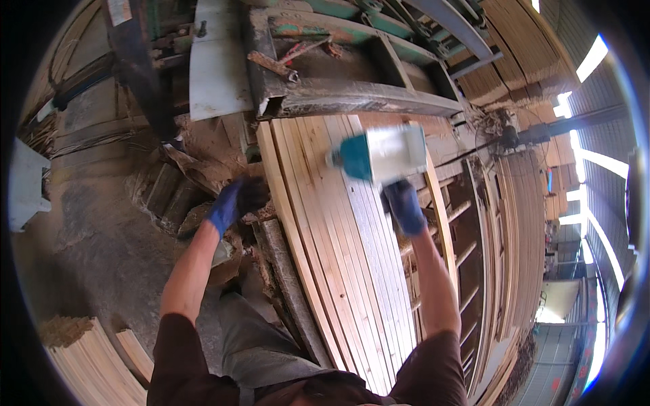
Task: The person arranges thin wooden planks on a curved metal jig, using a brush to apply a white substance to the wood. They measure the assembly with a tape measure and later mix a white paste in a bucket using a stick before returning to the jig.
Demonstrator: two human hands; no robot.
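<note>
My right hand (405,208), in a blue glove, grips a teal and white plastic container (389,154), blurred by motion. The container is tilted over a row of long, pale wood strips (318,223), its narrow neck pointing left and its broad white side facing up. Toward the right, the strips have a whitish sheen. My left hand (237,201), gloved in blue with dark fingers, hangs just left of the outermost strip; the fingers blend into the dark background, so their pose is unclear.
A worn metal machine frame (365,98) crosses the far end of the strips. Right of them are a rack with rungs (467,254) and tall stacks of boards (521,230). More cut wood (95,355) lies at the lower left, beside the dusty floor (101,250).
</note>
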